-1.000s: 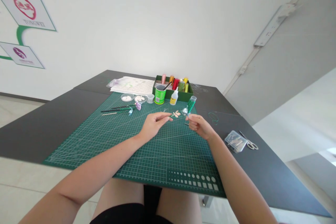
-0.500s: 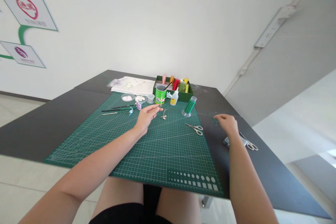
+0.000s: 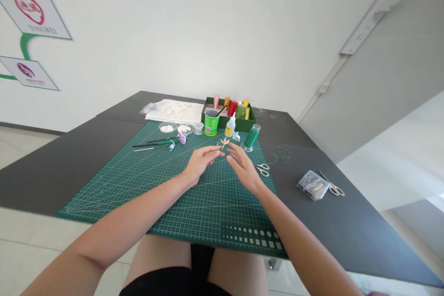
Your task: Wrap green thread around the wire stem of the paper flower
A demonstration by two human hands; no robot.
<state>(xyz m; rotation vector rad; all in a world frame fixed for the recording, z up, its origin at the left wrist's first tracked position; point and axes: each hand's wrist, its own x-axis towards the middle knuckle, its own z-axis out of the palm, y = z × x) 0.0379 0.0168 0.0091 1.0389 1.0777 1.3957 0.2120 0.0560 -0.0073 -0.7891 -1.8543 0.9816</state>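
Observation:
Above the green cutting mat (image 3: 194, 212), my left hand (image 3: 201, 163) pinches the thin stem of a small pale craft flower (image 3: 225, 141). My right hand (image 3: 242, 165) is close beside the flower, fingers apart and slightly curved; I make out nothing in them. Just past the right hand stands a spool of green thread (image 3: 252, 137), and a loose loop of green thread (image 3: 283, 153) lies on the table to its right. A pair of scissors (image 3: 262, 169) is partly hidden behind my right hand.
Behind my hands are a green can (image 3: 211, 124), a glue bottle (image 3: 230, 126) and a box of thread spools (image 3: 247, 123). Small dishes (image 3: 168, 127) and a purple flower (image 3: 181, 138) lie left. A clear plastic case (image 3: 313, 185) and more scissors (image 3: 333, 187) rest right.
My right hand has come from the loose thread at the right to beside the flower, its fingers now apart. My left hand has moved slightly right and lower with the flower.

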